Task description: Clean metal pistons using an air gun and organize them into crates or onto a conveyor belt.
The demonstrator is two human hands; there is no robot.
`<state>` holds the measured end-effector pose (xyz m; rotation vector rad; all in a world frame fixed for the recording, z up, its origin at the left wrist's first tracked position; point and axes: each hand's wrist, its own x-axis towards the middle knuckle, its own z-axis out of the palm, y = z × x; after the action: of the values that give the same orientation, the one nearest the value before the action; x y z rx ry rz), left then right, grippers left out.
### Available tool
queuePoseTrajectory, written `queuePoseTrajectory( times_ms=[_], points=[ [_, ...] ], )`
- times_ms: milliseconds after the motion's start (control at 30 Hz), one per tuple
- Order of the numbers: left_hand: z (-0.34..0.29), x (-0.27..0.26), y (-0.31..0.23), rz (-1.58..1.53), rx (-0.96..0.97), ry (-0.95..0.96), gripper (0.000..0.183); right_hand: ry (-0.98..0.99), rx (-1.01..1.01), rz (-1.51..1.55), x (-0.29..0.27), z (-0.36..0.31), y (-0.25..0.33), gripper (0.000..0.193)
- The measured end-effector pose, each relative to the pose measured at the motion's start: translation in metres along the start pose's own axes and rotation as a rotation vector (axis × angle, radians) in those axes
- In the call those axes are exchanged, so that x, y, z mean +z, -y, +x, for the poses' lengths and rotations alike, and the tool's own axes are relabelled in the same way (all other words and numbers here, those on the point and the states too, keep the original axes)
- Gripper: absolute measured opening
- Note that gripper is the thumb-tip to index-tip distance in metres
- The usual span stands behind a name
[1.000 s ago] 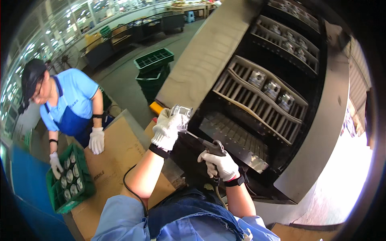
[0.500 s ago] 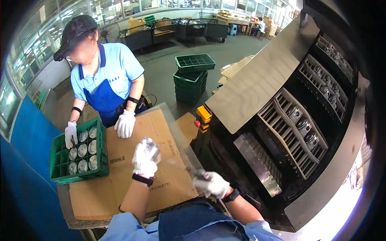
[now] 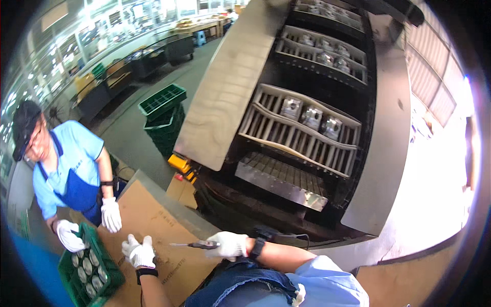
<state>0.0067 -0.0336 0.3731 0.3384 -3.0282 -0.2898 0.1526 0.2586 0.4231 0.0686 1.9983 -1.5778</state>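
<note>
Steel-tipped and slim, lying level at six o'clock in the view: a hand tool (image 3: pixel 192 245) with a dark handle, pointing toward nine o'clock. Gripping that handle firmly with the white-gloved right hand (image 3: pixel 227 244), fingers wrapping fully round it. Hanging just at nine o'clock of the tool tip, the gloved left hand (image 3: pixel 139 251), looking loosely open and holding nothing; resting on or hovering over the cardboard sheet (image 3: pixel 153 210) underneath, impossible to tell which.

Sitting further toward eight o'clock, a green crate (image 3: pixel 113 276) carrying round metal parts (image 3: pixel 88 267) in its cells. Gripping its far rim, one gloved hand (image 3: pixel 69 235) of a co-worker in a blue shirt and apron; dangling near the cardboard edge, that person's other hand (image 3: pixel 111 215).

Rising at twelve to two o'clock, a dark rack cabinet (image 3: pixel 378 153) with slatted trays; showing three metal pistons (image 3: pixel 312 117) on the middle tray, more on the upper trays, and nothing visible on the lowest one (image 3: pixel 281 176). Standing at ten o'clock on the floor, stacked green crates (image 3: pixel 163 110).

Judging progress: crate appearing well filled though partly cut off at the edge, pistons waiting on several trays, so likely midway with more to handle.
</note>
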Motion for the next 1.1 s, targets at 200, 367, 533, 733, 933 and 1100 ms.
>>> queuePoseTrajectory(
  times_ms=[200, 367, 533, 733, 933, 1100],
  points=[
    [0.000, -0.037, -0.145, -0.404, 0.671, -0.206, 0.042, -0.858, 0.033, 0.367, -0.093, -0.150, -0.024, 0.036],
    [-0.061, -0.063, -0.351, -0.778, 1.226, -0.123, 0.034, -1.613, 0.137, 0.534, -0.132, -0.256, -0.040, 0.016],
    [-0.098, -0.076, -0.519, -0.362, 1.217, 0.224, 0.053, -1.576, 0.175, 0.615, -0.130, -0.281, -0.074, 0.015],
    [-0.100, -0.051, -0.585, -0.361, 1.078, 0.344, 0.060, -1.510, 0.095, 0.596, -0.132, -0.292, -0.099, 0.014],
    [-0.083, -0.029, -0.548, -0.532, 1.331, 0.227, 0.022, -1.340, 0.057, 0.775, -0.130, -0.279, -0.066, 0.012],
    [-0.109, -0.029, -0.471, -1.407, 0.871, 0.692, 0.017, -0.992, -0.101, 0.762, -0.130, -0.228, -0.028, 0.015]
  ],
)
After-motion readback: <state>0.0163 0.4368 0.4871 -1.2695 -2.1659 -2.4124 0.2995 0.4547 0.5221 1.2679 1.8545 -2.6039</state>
